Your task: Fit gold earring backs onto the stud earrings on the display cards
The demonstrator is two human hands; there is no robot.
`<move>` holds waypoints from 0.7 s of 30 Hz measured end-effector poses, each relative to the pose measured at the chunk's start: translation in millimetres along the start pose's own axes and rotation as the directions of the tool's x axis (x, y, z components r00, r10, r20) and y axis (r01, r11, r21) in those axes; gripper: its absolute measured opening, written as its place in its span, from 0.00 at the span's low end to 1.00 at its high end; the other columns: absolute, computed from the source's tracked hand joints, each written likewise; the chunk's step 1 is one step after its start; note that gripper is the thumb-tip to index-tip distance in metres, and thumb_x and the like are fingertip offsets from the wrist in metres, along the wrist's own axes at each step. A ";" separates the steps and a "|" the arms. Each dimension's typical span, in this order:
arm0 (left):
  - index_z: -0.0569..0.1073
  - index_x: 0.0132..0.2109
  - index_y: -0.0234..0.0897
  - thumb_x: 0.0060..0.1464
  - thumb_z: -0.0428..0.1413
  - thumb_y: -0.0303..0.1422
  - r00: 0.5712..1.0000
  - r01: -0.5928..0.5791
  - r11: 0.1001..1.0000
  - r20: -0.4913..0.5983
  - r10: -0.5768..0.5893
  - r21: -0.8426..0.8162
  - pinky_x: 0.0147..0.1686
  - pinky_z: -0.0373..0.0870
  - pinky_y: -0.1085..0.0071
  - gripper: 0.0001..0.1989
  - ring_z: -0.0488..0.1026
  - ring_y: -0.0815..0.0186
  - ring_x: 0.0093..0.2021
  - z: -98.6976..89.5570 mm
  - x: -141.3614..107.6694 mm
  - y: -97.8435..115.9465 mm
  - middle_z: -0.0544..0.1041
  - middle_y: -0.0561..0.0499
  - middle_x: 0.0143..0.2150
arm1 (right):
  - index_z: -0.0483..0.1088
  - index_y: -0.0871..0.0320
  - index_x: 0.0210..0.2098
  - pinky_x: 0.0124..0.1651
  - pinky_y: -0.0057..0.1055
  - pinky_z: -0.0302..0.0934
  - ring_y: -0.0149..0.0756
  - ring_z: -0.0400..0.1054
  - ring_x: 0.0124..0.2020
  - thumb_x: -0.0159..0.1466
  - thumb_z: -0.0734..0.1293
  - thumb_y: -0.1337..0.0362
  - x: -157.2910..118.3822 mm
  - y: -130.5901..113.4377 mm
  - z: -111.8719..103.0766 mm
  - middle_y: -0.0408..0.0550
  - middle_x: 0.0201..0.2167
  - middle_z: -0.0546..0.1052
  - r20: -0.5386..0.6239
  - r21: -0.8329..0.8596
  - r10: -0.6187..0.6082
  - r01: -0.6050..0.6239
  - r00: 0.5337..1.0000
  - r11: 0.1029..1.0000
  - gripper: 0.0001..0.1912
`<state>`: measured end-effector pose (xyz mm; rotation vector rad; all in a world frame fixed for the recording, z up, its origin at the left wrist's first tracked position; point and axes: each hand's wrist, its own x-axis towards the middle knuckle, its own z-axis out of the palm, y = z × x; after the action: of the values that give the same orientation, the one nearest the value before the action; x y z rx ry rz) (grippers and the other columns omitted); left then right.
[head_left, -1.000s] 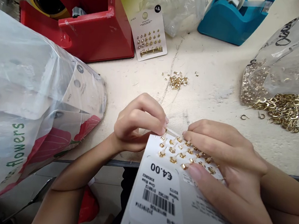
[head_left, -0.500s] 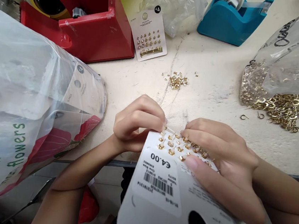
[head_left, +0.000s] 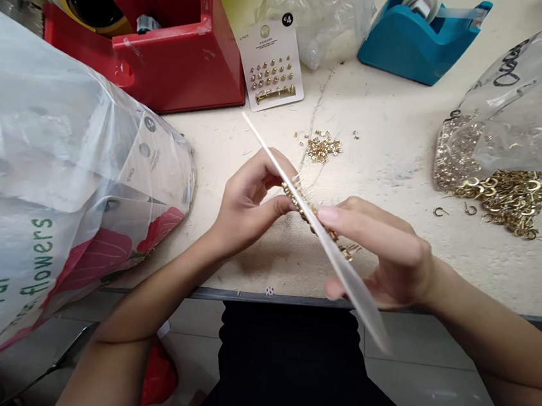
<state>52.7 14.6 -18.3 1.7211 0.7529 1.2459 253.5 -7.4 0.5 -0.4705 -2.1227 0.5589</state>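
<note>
A white earring card [head_left: 341,272] is turned edge-on between my hands, above the front of the table. Gold studs and backs stick out along its middle on both sides. My left hand [head_left: 254,204] is closed at the card's left side, thumb and fingers pinching where the studs sit. From the right, my right hand [head_left: 387,251] grips the card, its index fingertip lying against the face. Part of the right thumb is hidden behind the card. Beyond the hands lies a small pile of gold earring backs [head_left: 322,149].
Gold hoop earrings [head_left: 514,196] spill from a clear bag [head_left: 528,107] at right. A finished earring card [head_left: 273,67] leans against a red tape dispenser [head_left: 185,52]. A teal tape dispenser [head_left: 418,41] stands at the back. A large plastic bag [head_left: 75,176] fills the left.
The card has swung from showing its printed back with the price label to edge-on, and has lifted away from me. Both hands have shifted along with it, still holding it.
</note>
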 end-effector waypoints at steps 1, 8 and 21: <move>0.68 0.39 0.40 0.59 0.53 0.54 1.000 0.022 0.996 0.011 -0.021 -0.081 0.30 0.70 0.74 0.20 0.69 0.73 0.33 -0.6 1.1 -4.6 0.68 0.53 0.33 | 0.58 0.68 0.63 0.36 0.33 0.73 0.33 0.71 0.36 0.74 0.56 0.61 1.4 0.2 -0.2 0.52 0.39 0.76 0.014 0.060 0.003 -0.003 1.000 0.998 0.22; 0.67 0.29 0.37 0.47 0.67 0.49 0.978 0.198 0.801 0.059 -0.200 -0.565 0.23 0.68 0.80 0.23 0.67 0.76 0.24 -0.9 12.3 -22.5 0.66 0.57 0.25 | 0.66 0.46 0.57 0.33 0.32 0.69 0.32 0.73 0.36 0.68 0.65 0.63 6.0 11.9 -35.7 0.48 0.53 0.73 -0.169 -0.011 0.488 -0.497 0.856 0.868 0.18; 0.65 0.30 0.37 0.34 0.75 0.29 0.832 0.373 0.460 0.071 -0.550 -0.806 0.30 0.72 0.85 0.25 0.68 0.80 0.25 -2.6 16.7 0.5 0.68 0.61 0.26 | 0.66 0.55 0.28 0.28 0.34 0.54 0.38 0.65 0.26 0.62 0.61 0.73 -1.8 38.4 -66.3 0.46 0.24 0.71 0.170 -0.602 0.804 -0.586 0.569 0.542 0.09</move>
<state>55.6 29.2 -10.3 0.5689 0.5747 1.1031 314.0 37.9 13.1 -1.7356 -2.4420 0.6043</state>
